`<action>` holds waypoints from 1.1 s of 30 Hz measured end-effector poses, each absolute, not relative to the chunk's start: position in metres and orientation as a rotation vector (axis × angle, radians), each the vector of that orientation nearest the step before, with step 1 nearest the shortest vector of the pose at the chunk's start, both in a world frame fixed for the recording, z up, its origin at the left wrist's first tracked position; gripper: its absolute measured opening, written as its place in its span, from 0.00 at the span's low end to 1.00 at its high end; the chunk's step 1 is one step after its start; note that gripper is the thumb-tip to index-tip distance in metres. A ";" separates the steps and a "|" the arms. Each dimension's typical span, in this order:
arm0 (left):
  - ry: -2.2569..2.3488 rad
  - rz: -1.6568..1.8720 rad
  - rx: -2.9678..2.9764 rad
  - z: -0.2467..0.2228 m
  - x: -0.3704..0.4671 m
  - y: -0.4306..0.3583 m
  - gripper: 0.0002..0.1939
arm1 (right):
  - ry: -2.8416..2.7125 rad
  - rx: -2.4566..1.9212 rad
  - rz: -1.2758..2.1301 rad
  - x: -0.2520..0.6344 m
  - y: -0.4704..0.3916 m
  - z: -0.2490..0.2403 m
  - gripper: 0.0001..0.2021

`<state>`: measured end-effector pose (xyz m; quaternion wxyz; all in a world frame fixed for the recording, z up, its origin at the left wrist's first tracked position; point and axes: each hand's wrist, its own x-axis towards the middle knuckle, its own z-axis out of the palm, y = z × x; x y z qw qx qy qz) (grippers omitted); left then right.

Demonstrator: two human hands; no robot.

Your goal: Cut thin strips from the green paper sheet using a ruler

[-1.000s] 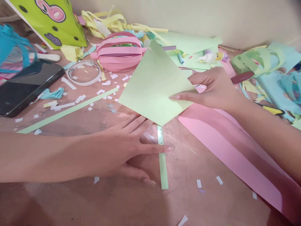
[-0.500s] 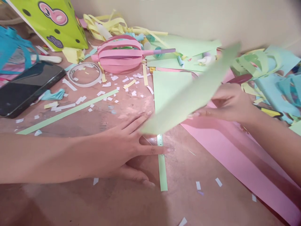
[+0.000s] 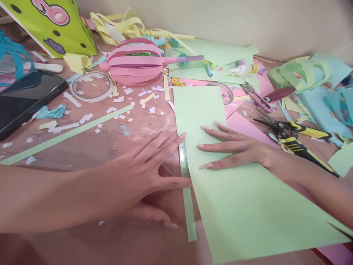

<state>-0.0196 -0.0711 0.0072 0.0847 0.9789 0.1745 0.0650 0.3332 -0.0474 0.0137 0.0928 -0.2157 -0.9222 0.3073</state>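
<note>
My right hand (image 3: 237,147) lies flat on a large light green paper sheet (image 3: 253,213), its fingers spread. Fingers of my left hand (image 3: 151,158) are stretched out, with the tips at the sheet's left edge and beside a metal ruler (image 3: 183,158). The ruler rests over a narrow green paper strip (image 3: 189,219), whose lower end sticks out below; part of both is hidden by my left hand and the sheet. Pink paper (image 3: 245,127) shows from under the green sheet.
A pink paper lantern shape (image 3: 135,60) lies behind, near a tape roll (image 3: 92,88) and a phone (image 3: 30,97). Yellow-black snips (image 3: 292,132) and a pink-handled cutter (image 3: 259,97) lie at the right. Another green strip (image 3: 71,134) and several paper scraps litter the left. A wall (image 3: 248,22) bounds the back.
The green sheet, lifted and blurred in my right hand before, is now down flat over the pink paper. My right hand has let go and spread on it. My left hand stays near the ruler.
</note>
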 end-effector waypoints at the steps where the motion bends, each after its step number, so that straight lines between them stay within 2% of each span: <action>1: 0.529 0.218 2.943 0.007 -0.019 -0.073 0.40 | -2.753 -0.627 0.900 0.333 -0.048 0.014 0.25; 7: 0.601 0.251 2.961 0.005 -0.018 -0.081 0.39 | -2.841 -0.466 0.656 0.328 -0.056 0.015 0.20; 10: 0.631 0.247 2.950 0.004 -0.020 -0.084 0.41 | -2.828 -0.408 0.568 0.327 -0.059 0.012 0.21; 14: 0.677 0.190 2.935 0.004 -0.023 -0.088 0.39 | -2.789 -0.345 0.617 0.329 -0.060 0.009 0.26; 21: 0.632 0.203 2.889 0.004 -0.022 -0.086 0.37 | -2.770 -0.296 0.640 0.330 -0.058 0.007 0.26; 27: 0.572 0.217 2.928 0.003 -0.022 -0.075 0.39 | -2.777 -0.287 0.646 0.329 -0.058 0.006 0.29; 33: 0.495 0.217 2.968 0.001 -0.020 -0.065 0.41 | -2.802 -0.255 0.617 0.330 -0.057 0.003 0.27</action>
